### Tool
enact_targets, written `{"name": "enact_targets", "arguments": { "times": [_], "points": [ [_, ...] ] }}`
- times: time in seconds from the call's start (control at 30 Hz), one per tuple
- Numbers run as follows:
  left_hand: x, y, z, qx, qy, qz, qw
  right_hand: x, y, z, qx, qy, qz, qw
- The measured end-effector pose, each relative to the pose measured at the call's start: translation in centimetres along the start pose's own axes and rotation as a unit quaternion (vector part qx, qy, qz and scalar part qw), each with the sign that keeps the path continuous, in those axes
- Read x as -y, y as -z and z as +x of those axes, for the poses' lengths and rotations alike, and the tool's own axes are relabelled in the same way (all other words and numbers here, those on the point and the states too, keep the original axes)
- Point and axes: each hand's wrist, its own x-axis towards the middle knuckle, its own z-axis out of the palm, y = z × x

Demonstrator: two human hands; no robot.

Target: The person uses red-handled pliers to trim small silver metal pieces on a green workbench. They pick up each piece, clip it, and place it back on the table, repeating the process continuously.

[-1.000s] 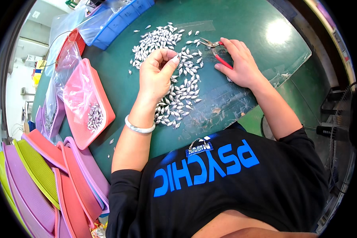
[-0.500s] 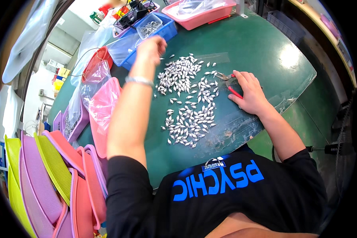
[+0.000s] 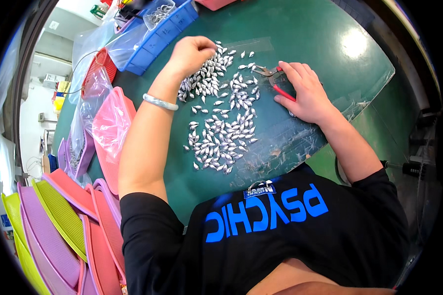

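Many small silver teardrop-shaped sinkers [image 3: 221, 137] lie in loose heaps on the green table [image 3: 320, 39]. My left hand [image 3: 192, 53], a pale bangle on its wrist, is over the far-left part of the heap. Its fingers are curled and pinched down at the sinkers; what is between the fingertips, if anything, is hidden. My right hand [image 3: 305, 96] holds red-handled pliers [image 3: 284, 92] just right of the heaps. The handles are spread under the fingers, and the metal jaws point left, close to a few single sinkers.
A blue bin [image 3: 157, 39] with a small clear tub of metal pieces [image 3: 158, 15] stands at the far left. Nearer are a red basket [image 3: 99, 69], a plastic-covered pink basket [image 3: 115, 120] and a purple basket [image 3: 85, 152]. Stacked colourful baskets [image 3: 59, 221] fill the lower left.
My left hand has moved from beside the blue bin to the far edge of the sinkers. The pliers stay in my right hand. The whole view has shifted slightly.
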Motion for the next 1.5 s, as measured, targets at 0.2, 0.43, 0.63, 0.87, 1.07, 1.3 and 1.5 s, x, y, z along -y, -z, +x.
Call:
{"name": "enact_targets", "arguments": {
  "times": [0.2,0.43,0.63,0.87,1.07,1.3,1.5],
  "points": [
    [-1.2,-1.6,-0.9,0.09,-0.069,0.192,0.975,-0.2,-0.1,0.1,-0.003,0.0,-0.007,1.0],
    [-1.1,-2.5,-1.1,0.05,-0.091,0.239,0.965,-0.1,0.1,0.1,0.0,-0.004,-0.003,1.0],
    [-3.1,-3.5,-3.6,-0.059,0.017,-0.154,0.986,-0.2,-0.1,0.0,-0.008,-0.007,0.0,1.0],
    [-6.2,-5.4,-9.7,-0.159,-0.042,-0.35,0.922,1.3,2.1,0.3,-0.01,-0.008,0.141,0.99],
    [-8.1,-5.9,-12.6,-0.207,-0.078,-0.389,0.894,4.7,5.1,0.2,0.237,-0.075,0.402,0.881],
    [-8.8,-5.8,-14.9,-0.196,-0.057,-0.46,0.864,6.9,5.8,-0.4,0.253,-0.071,0.441,0.858],
    [-8.8,-5.5,-15.8,-0.186,-0.076,-0.462,0.863,7.9,6.2,-0.4,0.259,-0.064,0.4,0.877]
  ]
}}
